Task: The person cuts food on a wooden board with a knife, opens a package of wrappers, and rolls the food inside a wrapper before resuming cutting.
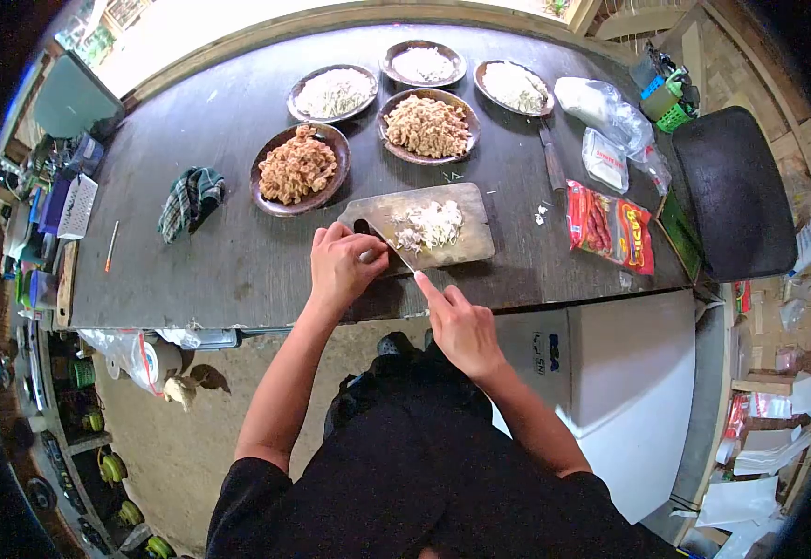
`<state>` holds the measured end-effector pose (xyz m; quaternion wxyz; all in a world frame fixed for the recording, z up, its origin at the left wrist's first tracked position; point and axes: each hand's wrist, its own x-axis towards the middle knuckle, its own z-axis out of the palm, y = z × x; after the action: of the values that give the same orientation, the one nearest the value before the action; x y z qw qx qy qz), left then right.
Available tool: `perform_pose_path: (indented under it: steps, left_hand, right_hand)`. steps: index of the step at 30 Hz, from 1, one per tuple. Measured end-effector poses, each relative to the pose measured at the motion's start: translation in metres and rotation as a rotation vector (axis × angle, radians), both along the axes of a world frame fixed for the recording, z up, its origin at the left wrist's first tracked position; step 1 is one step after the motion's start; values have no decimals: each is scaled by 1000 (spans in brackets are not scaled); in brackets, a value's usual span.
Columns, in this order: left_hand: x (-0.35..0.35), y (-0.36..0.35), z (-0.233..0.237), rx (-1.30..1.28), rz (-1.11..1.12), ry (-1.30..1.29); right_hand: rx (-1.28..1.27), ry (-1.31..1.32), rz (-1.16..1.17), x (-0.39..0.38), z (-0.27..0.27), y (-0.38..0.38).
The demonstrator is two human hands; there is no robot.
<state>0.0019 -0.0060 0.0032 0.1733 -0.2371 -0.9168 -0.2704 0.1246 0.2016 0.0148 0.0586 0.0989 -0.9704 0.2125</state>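
My right hand (462,328) grips a kitchen knife (402,255), its blade reaching over the left part of a wooden cutting board (476,244). At the board's left end, the fingers of my left hand (342,268) are bent and pinched beside the blade. What they hold is hidden by the fingers. A heap of finely chopped pale pieces (435,224), a few of them purplish, lies on the board to the right of the blade. A dark hole (362,226) shows near the board's left edge.
Beyond the board stand plates of brown crumbly food (424,126) and pale shreds (335,93). On the dark table (238,270) lie a checked cloth (191,197), a red sausage packet (611,228), another knife (551,158) and plastic bags (601,107). A black chair (734,196) is at right.
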Motion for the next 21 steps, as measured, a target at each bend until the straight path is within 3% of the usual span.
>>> perform_pose_path:
  steps: [21]
  left_hand:
    - [2,-2,1,13,28,-87]
  right_hand:
    - [-108,-12,12,-1,0,3]
